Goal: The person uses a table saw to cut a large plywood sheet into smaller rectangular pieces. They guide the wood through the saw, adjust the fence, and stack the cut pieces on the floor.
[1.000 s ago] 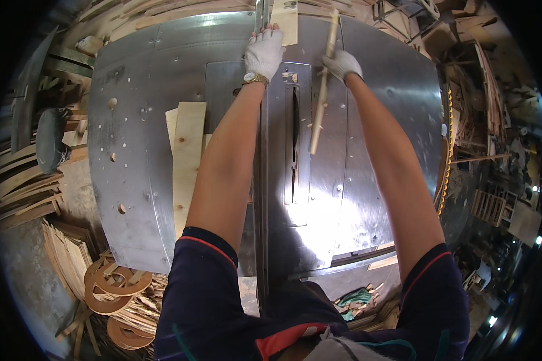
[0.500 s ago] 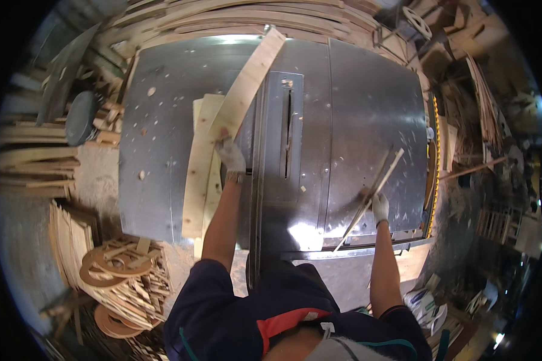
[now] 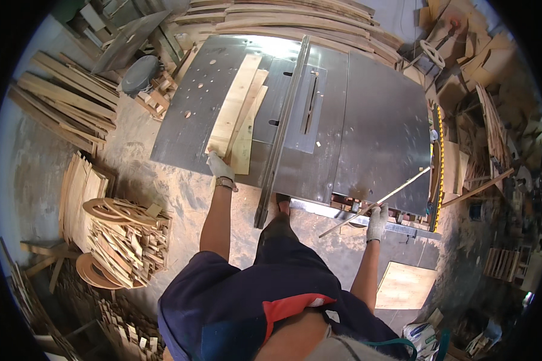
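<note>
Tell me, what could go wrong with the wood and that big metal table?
Maybe a few things. The thin stick in the right hand pokes out past the near edge of the table, so it could catch or jab someone. The boards at the left hand aren't lined up, so one might slide if pushed. And the long metal bar sticks out past the near edge too, so someone might bump it.

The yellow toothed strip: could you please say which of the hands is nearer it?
Right: the right hand, holding a thin stick, is left of the yellow toothed strip, by its near end; the left hand, at the pale boards, is farther left.
</note>
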`<state>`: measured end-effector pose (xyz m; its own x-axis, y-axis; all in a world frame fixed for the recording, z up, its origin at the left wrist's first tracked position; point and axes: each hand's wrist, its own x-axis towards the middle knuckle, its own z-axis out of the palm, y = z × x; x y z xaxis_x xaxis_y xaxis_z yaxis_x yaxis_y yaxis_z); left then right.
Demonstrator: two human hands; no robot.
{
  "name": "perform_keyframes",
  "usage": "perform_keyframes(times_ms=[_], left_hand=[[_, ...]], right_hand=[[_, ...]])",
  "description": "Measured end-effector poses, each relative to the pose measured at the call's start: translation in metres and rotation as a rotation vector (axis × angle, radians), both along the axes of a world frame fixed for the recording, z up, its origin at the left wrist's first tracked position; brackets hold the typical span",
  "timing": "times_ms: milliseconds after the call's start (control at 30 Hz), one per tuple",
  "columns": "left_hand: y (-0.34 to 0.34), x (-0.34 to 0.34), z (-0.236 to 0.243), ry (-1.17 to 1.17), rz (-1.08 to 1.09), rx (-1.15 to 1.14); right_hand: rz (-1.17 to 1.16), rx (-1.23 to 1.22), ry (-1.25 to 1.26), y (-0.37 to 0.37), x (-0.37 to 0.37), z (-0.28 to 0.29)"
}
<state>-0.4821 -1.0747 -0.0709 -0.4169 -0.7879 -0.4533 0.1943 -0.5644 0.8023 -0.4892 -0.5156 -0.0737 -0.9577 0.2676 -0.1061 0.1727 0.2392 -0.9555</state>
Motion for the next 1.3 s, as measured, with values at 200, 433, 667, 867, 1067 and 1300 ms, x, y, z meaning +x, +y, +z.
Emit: perform_keyframes(times_ms=[200,433,667,867,1067,1300], left_hand=[[0.075,0.108,0.016,-0.111,-0.510,-0.498],[0.160,0.212,0.081,-0.202,-1.029,-1.291],[0.093,0.311,0.087,-0.240,-0.842,-1.014],[0.006,0.402,0.049,-0.314,-0.144,-0.805],[-0.115,0.495,-0.008,-0.470,0.547,-0.457],[-0.335,0.651,-0.069,-1.462,0.314,-0.757]], right_hand=[[-0.004,-0.188,0.178,-0.050,0.035,0.055],[0.156,-0.578,0.120,-0.186,0.054,0.103],[0.572,-0.482,0.106,-0.302,0.101,0.146],[1.206,-0.141,-0.024,-0.448,0.139,0.118],[1.400,0.017,-0.445,-0.545,0.189,0.055],[1.357,0.190,-0.395,-0.550,0.203,0.037]])
